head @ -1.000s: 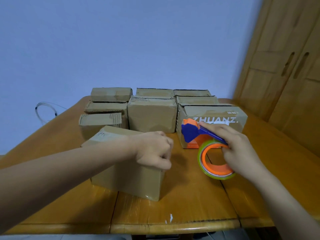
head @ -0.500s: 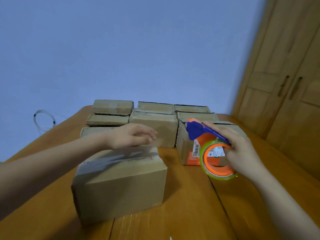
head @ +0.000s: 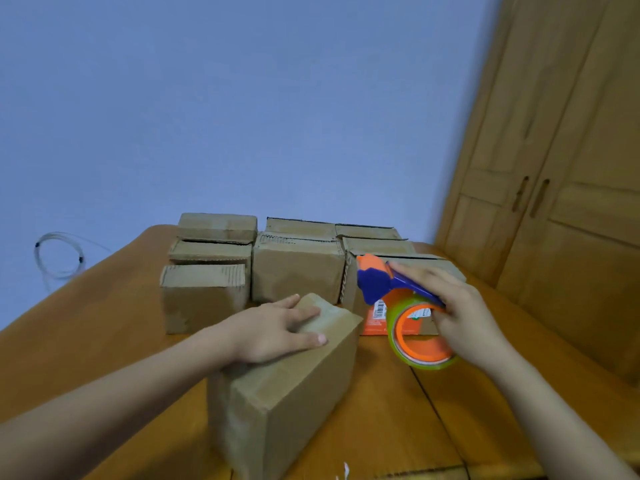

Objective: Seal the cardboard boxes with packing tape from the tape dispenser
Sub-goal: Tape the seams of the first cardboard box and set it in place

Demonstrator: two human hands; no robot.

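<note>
Cardboard, plain brown and creased, makes up the nearest oblong box (head: 294, 386); I see it standing on the glossy wooden table (head: 398, 417), turned at an angle with one corner toward me, and its top face carries a glossy sheen near the far end. Behind it, a cluster of similar brown cardboard boxes (head: 296, 268) sits in rows near the table's far edge. The blue and orange tape dispenser with its ring of clear tape (head: 403, 308) hangs above the table to the right of the near box, in front of an orange-labelled carton (head: 375, 315) it partly hides. The near box's lower edge runs out of frame, and I cannot make out any tape seam clearly. My left hand (head: 277, 332) lies flat on the box top, fingers straight and spread. My right hand (head: 460, 313) wraps its fingers round the dispenser's blue handle.
</note>
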